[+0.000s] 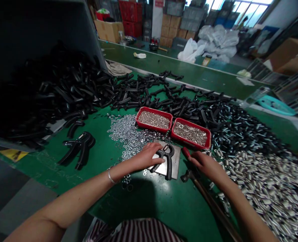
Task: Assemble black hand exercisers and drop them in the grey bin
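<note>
My left hand is closed around the left side of a black two-legged spring hand grip. That hand grip lies on a square metal plate, its metal spring near the top. My right hand has its fingers on the end of a red handle, just right of the plate; the rest of that tool cannot be made out. Below my right hand a hammer rests on the green bench, its head towards the plate. Another assembled black hand grip lies further left.
Two red trays of small metal parts stand behind the plate. Loose nuts spread to the left. Black handles spill from a large bin. Dark screws and silver cylinders are heaped at the right.
</note>
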Available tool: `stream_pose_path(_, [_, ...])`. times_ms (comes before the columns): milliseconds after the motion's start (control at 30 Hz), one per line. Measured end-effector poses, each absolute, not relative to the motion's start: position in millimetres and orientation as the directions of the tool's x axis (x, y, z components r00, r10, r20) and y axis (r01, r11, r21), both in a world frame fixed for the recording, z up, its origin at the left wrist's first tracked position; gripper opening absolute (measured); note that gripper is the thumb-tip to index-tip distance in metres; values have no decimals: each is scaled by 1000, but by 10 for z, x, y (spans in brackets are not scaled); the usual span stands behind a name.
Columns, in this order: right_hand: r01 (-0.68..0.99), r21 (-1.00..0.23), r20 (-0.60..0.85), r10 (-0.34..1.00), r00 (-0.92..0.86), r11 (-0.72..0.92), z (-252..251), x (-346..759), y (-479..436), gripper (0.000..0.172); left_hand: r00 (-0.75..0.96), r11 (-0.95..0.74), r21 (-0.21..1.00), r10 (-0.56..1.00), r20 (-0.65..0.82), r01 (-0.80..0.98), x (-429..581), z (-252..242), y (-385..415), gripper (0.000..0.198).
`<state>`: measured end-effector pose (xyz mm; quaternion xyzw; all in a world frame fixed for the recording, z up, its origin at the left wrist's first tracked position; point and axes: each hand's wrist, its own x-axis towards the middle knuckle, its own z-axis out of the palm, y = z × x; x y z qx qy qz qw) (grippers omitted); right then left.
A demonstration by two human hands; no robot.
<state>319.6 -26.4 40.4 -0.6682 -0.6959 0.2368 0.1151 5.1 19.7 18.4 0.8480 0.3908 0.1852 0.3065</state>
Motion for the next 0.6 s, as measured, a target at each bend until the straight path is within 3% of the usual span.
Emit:
stream_pose_path(133, [906, -393, 18, 986, -164, 158, 653, 3183, -56, 24, 550, -589, 448, 803, 230, 672, -32, 441, 916, 28])
stream_pose_path(267, [893, -265, 107, 932, -348, 364, 823, 2647, 498, 19, 440, -467, 140, 878, 187, 873, -43, 593, 1630, 17])
stream_pose_path(400, [880, -95, 138, 881, -452, 466, 757, 2095, 1143, 19, 454, -476, 84, 870, 190, 876, -52, 490, 1795, 16])
stream_pose_path(600, [879, -42, 91, 878, -470, 475, 488, 1861, 1556, 13, 429, -452, 63, 876, 221, 890, -87, 324, 1671, 20])
